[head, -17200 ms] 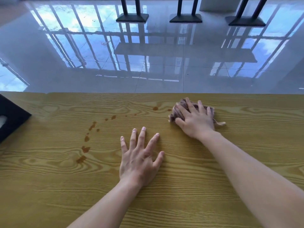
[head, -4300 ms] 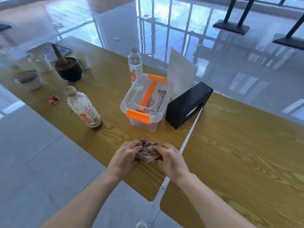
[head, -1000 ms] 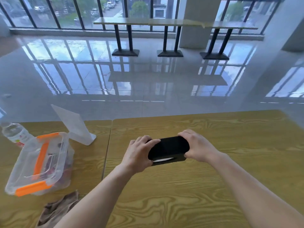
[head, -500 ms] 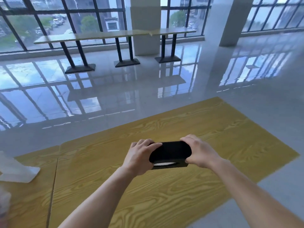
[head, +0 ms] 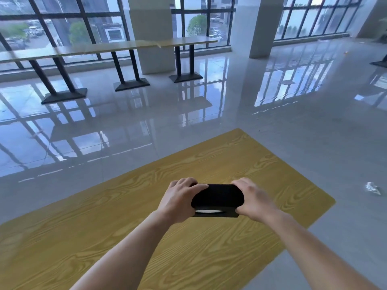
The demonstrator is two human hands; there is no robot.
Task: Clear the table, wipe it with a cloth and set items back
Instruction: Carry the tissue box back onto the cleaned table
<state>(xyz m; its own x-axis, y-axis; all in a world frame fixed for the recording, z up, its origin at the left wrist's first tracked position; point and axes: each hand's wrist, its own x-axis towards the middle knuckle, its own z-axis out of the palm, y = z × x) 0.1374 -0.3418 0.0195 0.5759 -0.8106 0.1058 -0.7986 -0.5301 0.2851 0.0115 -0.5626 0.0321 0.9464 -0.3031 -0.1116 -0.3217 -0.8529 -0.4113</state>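
black tissue box [head: 217,197] gripped at both ends, over yellow wood-grain table [head: 129,216]. left hand [head: 180,200] wrapped round left end, thumb across top edge. right hand [head: 254,198] clasping right end, fingers over top. white slot on box's near face. whether box touches tabletop: cannot tell. crumpled white scrap [head: 372,188] on glossy grey floor [head: 209,122], right of table, well apart. long tables [head: 125,47] by windows beyond.

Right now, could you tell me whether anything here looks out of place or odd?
Only a crumpled white scrap on the floor right of the table. The black tissue box sits level between both hands.
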